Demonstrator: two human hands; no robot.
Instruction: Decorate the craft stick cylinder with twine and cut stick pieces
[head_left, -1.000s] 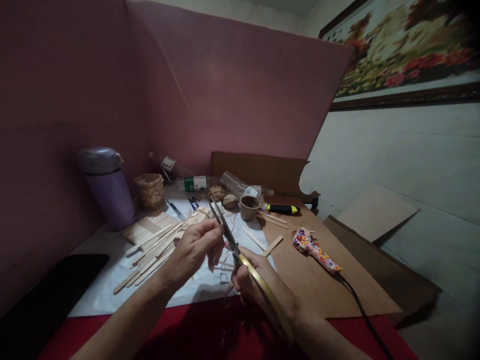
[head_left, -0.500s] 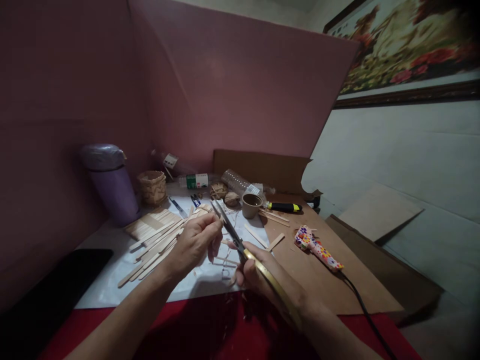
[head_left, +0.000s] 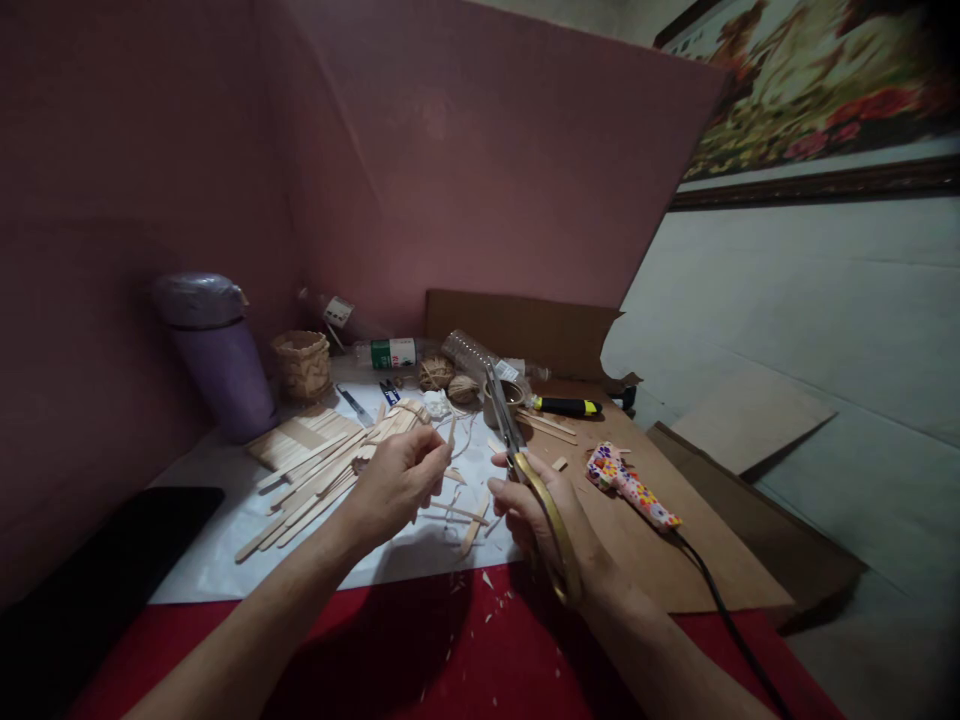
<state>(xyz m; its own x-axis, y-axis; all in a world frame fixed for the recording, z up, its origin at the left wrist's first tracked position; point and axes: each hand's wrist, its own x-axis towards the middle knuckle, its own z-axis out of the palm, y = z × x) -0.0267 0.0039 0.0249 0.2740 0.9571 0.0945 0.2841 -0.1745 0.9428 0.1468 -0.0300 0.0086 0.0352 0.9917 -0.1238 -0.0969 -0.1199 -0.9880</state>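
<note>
Before a pink wall (head_left: pixel 480 180), over paper (head_left: pixel 360 565), our left hand (head_left: pixel 401 480) pinched a stick (head_left: pixel 451 432); our right hand (head_left: pixel 551 510) held scissors (head_left: pixel 517 463) apart from it. We seemed mid-trim; cutting needed them closer.

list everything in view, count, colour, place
tumbler: one, purple, left
basket: one, tan, left
bottles: several, clear, back
twine balls: two, brown, centre
cup: one, brown, centre
tool: one, black-yellow, beside cup
corded tool: one, floral, right
slim tool: one, blue, left
sticks: many, pale, scattered
paper: one, white, under sticks
cardboard: several, brown, right
tabletop: one, red, front
slab: one, black, left
picture: one, multicoloured, wall
panel: one, pink, back
scissors: one, gold, centre
sliver: one, pale, centre
hands: two, bare, centre
</note>
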